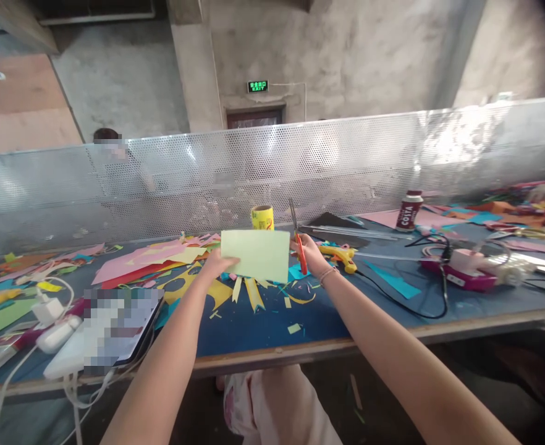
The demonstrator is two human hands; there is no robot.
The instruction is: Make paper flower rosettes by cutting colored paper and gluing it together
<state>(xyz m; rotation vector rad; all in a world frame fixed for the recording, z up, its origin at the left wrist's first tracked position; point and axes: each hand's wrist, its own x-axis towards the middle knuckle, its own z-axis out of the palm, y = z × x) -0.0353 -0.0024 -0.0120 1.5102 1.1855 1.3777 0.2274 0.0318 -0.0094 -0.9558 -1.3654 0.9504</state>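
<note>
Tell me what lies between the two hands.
In the head view, a pale green paper sheet spans the gap between the left hand and the right hand, which holds scissors.

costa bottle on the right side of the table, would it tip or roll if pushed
The Costa bottle would probably tip if pushed high up, since it stands upright and is taller than wide. Its rounded body suggests it may roll once down.

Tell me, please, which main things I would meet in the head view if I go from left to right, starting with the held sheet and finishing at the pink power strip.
Sheet → scissors → glue gun → bottle → power strip.
</note>
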